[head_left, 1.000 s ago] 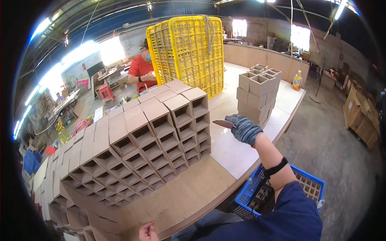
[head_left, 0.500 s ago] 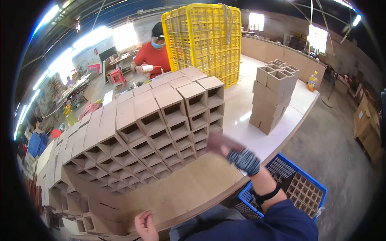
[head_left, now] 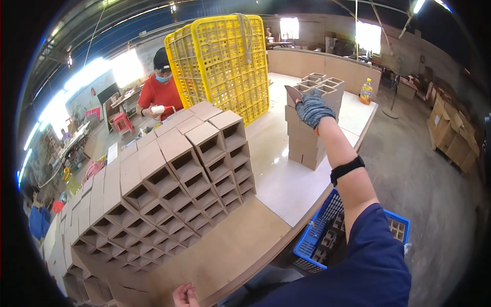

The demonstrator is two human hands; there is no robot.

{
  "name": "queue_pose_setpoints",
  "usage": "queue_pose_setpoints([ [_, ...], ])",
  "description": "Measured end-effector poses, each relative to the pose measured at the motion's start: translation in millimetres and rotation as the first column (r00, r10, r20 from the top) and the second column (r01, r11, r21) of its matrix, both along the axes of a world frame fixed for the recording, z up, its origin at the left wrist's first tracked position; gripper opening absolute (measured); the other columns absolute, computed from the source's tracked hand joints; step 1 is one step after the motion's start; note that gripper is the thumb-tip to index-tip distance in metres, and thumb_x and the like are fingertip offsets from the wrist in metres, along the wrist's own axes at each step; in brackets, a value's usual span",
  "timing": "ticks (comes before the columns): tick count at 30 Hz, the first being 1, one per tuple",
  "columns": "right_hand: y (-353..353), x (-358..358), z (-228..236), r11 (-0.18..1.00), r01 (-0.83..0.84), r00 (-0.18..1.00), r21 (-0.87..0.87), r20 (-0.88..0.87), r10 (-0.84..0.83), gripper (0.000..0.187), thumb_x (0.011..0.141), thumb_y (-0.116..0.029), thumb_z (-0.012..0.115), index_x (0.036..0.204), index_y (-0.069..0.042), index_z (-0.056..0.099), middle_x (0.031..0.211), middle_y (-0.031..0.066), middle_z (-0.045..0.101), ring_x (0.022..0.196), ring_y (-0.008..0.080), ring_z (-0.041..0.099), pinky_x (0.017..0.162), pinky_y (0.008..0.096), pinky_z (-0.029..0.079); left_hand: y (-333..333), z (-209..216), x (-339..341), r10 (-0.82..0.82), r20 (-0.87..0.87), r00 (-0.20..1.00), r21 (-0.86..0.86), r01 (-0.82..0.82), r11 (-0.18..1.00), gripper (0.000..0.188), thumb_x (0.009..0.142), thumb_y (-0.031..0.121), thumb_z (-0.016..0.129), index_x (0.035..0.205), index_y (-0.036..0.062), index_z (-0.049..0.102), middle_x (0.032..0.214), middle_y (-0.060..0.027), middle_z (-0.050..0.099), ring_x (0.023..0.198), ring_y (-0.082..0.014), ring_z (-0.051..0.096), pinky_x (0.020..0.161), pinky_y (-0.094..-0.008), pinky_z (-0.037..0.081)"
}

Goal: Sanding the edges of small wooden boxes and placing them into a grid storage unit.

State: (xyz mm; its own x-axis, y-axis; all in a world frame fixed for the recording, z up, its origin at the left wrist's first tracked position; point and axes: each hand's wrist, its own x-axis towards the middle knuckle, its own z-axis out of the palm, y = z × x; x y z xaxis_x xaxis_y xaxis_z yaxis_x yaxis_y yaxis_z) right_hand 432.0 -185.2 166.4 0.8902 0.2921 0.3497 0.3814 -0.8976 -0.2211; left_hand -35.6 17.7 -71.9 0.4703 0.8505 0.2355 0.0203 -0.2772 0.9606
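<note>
My right hand (head_left: 313,110), in a grey knitted glove with brown-coated fingers, reaches out to the upper part of a stack of open-ended square board boxes (head_left: 302,135). The brown thumb stretches along the near side, apart from the fingers; the fingertips are partly hidden and I see no box lifted. My left hand (head_left: 185,295), bare, rests low at the picture's lower edge, above the table's near side (head_left: 225,256). Its fingers are loosely bent and slightly apart, with nothing seen in them. To the left stands a wide block of similar boxes (head_left: 174,176), openings facing me.
A yellow plastic crate (head_left: 230,66) stands on its side behind the block. Past it, a person in red (head_left: 158,92) holds a white bottle. A blue crate (head_left: 309,245) with boxes inside sits beside the table. A yellow-orange bottle (head_left: 366,92) stands at the far right corner.
My right hand has swung forward from beside the block's right end to the top of the stack. The whole scene has shifted left in view; my left hand sits lower in the picture.
</note>
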Motion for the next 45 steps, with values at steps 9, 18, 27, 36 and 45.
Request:
queue_pose_setpoints([
  [9, -10, 47, -13, 0.972, 0.109, 0.993, 0.207, -0.063, -0.098, 0.064, 0.092, -0.048, 0.016, 0.119, -0.002, 0.053, 0.121, 0.0233, 0.05, 0.114, 0.0347, 0.049, 0.101, 0.0415, 0.034, 1, -3, -11, 0.077, -0.081, 0.994, -0.026, -0.079, 0.996, 0.02, 0.088, 0.001, 0.053, 0.107, -0.0047, 0.05, 0.105, -0.0153, 0.06, 0.093, -0.0227, 0.06, 0.085, -0.0318, 0.048],
  [18, -15, 41, -6, 0.993, 0.049, 0.997, 0.108, -0.058, -0.043, 0.071, 0.091, -0.051, 0.009, 0.122, -0.002, 0.051, 0.124, 0.0229, 0.049, 0.116, 0.0358, 0.046, 0.102, 0.0406, 0.032, -1, 5, -2, 0.031, -0.027, 0.999, -0.044, -0.033, 0.998, 0.019, 0.087, 0.001, 0.055, 0.105, -0.0042, 0.053, 0.099, -0.0132, 0.062, 0.088, -0.0185, 0.06, 0.082, -0.0294, 0.049],
  [27, -35, 47, -42, 0.84, -0.045, 0.992, 0.54, 0.124, -0.026, 0.053, 0.086, -0.037, 0.049, 0.121, 0.002, 0.049, 0.125, 0.023, 0.047, 0.12, 0.0334, 0.043, 0.099, 0.0361, 0.035, 0, 2, -9, 0.026, -0.043, 0.999, -0.021, -0.027, 0.999, 0.016, 0.087, 0.0, 0.054, 0.103, -0.0045, 0.053, 0.101, -0.0154, 0.062, 0.09, -0.0203, 0.061, 0.081, -0.0304, 0.05],
  [36, 5, -113, -140, 0.253, -0.049, 0.669, 0.966, -0.156, 0.727, 0.044, 0.082, -0.037, 0.064, 0.11, -0.003, 0.059, 0.101, 0.0044, 0.06, 0.091, 0.014, 0.054, 0.083, 0.0306, 0.044, -2, 3, -6, 0.052, -0.066, 0.996, -0.048, -0.056, 0.997, 0.015, 0.087, -0.002, 0.053, 0.102, -0.0046, 0.052, 0.099, -0.0158, 0.062, 0.09, -0.0208, 0.061, 0.082, -0.0304, 0.05],
  [45, 62, -212, -235, 0.275, 0.166, -0.113, 0.947, -0.258, 0.959, 0.051, 0.085, -0.026, 0.062, 0.127, -0.002, 0.044, 0.116, 0.0086, 0.056, 0.108, 0.0145, 0.051, 0.093, 0.0289, 0.04, -23, 23, 29, -0.243, 0.01, 0.97, -0.206, 0.24, 0.949, 0.025, 0.089, 0.004, 0.053, 0.113, -0.0027, 0.05, 0.109, -0.0106, 0.058, 0.1, -0.016, 0.054, 0.089, -0.0278, 0.042],
])
